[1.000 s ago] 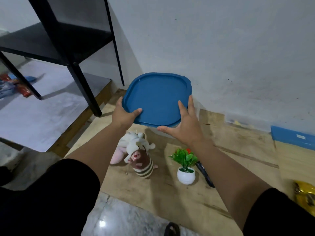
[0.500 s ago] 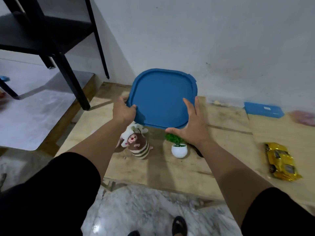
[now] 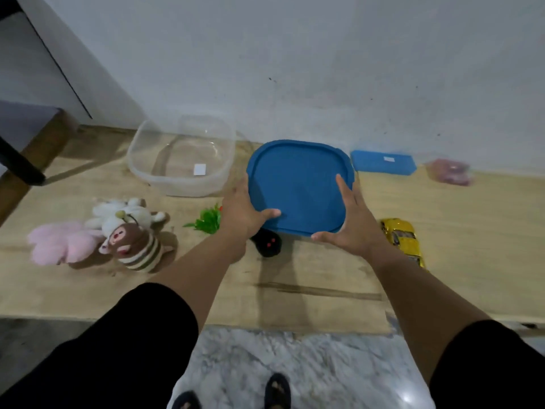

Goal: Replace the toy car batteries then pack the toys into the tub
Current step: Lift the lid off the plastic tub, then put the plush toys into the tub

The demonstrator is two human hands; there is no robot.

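Observation:
Both hands hold a blue square lid (image 3: 298, 184) above the wooden board, just right of the clear plastic tub (image 3: 182, 160), which stands uncovered and holds no toys. My left hand (image 3: 243, 212) grips the lid's left edge, thumb on top. My right hand (image 3: 346, 224) lies against the right edge with straight fingers, its thumb at the front rim. A yellow toy car (image 3: 402, 240) lies to the right of my right wrist. A black object with red dots (image 3: 267, 245) shows under the lid.
Plush toys lie at the left: a pink one (image 3: 59, 242), a white one (image 3: 126, 214) and a striped brown doll (image 3: 132, 246). A small green plant (image 3: 208, 221) stands by my left wrist. A blue box (image 3: 383, 162) and a pinkish bag (image 3: 449, 171) sit by the wall. A black shelf leg (image 3: 20, 166) stands far left.
The lid has come off the tub and moved to the right with both hands. The view swung right and down, so the open tub and the car now show.

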